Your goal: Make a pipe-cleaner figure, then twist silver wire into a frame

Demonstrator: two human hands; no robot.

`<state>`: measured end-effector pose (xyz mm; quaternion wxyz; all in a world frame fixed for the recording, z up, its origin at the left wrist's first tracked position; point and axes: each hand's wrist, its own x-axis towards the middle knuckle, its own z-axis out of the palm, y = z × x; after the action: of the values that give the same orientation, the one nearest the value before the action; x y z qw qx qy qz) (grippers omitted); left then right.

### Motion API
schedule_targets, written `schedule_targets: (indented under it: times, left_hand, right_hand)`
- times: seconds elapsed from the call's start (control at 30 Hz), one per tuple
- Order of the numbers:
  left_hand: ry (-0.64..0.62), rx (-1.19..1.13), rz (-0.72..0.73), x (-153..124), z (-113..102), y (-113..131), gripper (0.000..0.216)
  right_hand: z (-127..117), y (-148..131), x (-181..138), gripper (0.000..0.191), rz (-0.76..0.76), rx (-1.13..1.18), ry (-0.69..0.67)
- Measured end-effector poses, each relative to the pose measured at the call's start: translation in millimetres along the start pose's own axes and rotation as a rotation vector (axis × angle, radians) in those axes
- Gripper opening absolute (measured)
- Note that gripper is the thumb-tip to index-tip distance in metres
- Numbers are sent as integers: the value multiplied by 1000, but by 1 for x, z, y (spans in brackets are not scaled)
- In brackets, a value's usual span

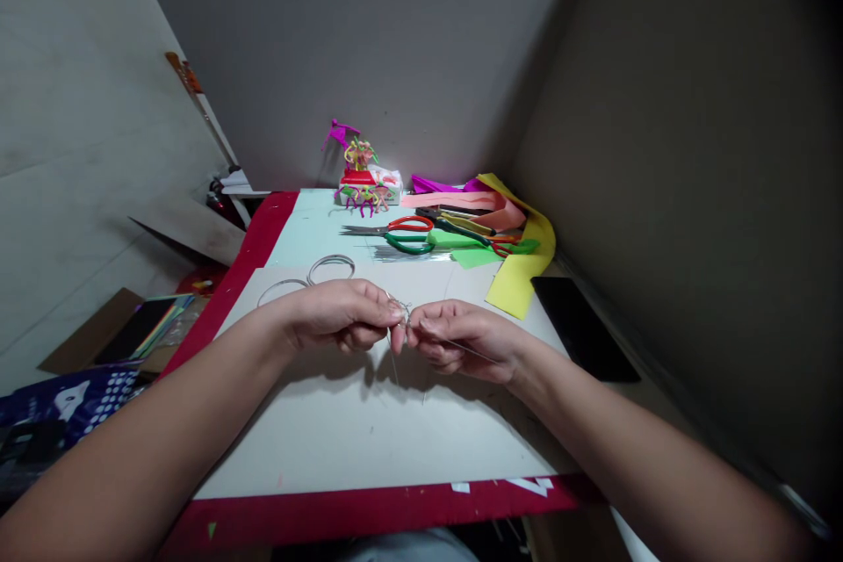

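A: Wire, and where?
B: Right up over the white board, pinched between left hand and right hand!
A: Beyond?
B: Wire loops lying just past the left hand, red scissors farther off!

The left hand and right hand pinch thin wire above a white board; red-handled scissors lie beyond.

Left hand and right hand: two hands together
Wire loops: two
Scissors: two pairs, I think
Black phone: one
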<state>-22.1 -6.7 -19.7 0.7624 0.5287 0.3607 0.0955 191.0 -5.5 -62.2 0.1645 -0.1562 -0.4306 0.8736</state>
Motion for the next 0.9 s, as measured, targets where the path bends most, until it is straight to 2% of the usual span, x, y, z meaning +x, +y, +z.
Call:
schedule_targets:
  times: [0.2, 0.33, 0.53, 0.77, 0.83, 0.9]
  left_hand:
    - [-1, -19, -22, 0, 1, -2, 27]
    - [12, -85, -26, 3, 0, -3, 24]
    - [19, -64, -33, 2, 3, -1, 26]
    - [50, -87, 15, 2, 5, 1, 24]
    - [67, -77, 35, 1, 4, 2, 24]
    - [99, -70, 51, -1, 1, 3, 22]
  right_hand:
    - [3, 3, 3, 21, -57, -149, 140]
    - [8, 2, 3, 26, -169, -352, 299]
    - [19, -3, -2, 24, -353, -864, 519]
    - [24, 9, -6, 20, -637, -1490, 681]
    - [19, 6, -5, 22, -601, -1417, 689]
    - [10, -3, -6, 28, -459, -1147, 582]
